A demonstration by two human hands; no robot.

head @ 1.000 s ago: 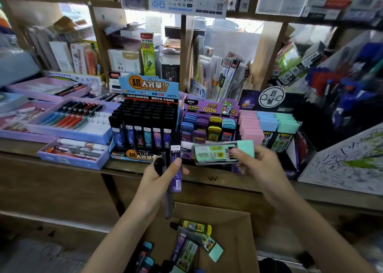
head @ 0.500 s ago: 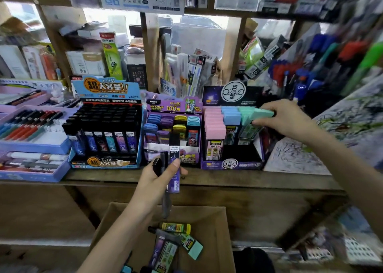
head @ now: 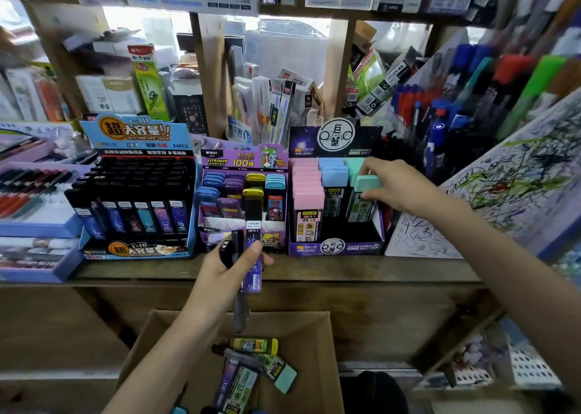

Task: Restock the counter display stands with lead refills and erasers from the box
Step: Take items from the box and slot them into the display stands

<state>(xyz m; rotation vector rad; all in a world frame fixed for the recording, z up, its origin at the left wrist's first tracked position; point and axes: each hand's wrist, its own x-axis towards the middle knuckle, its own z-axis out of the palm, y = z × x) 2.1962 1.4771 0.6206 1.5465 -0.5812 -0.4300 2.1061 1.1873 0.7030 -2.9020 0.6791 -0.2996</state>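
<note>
Mint eraser: is lying tilted across the top of the mint column in the eraser stand.
Right hand: is pinching the mint eraser between thumb and fingers.
Left hand: is gripping lead refills upright above the box.
Bench: is carrying the eraser stand.

pink erasers | blue erasers | mint eraser | purple lead refill | purple stand | brown box
</note>
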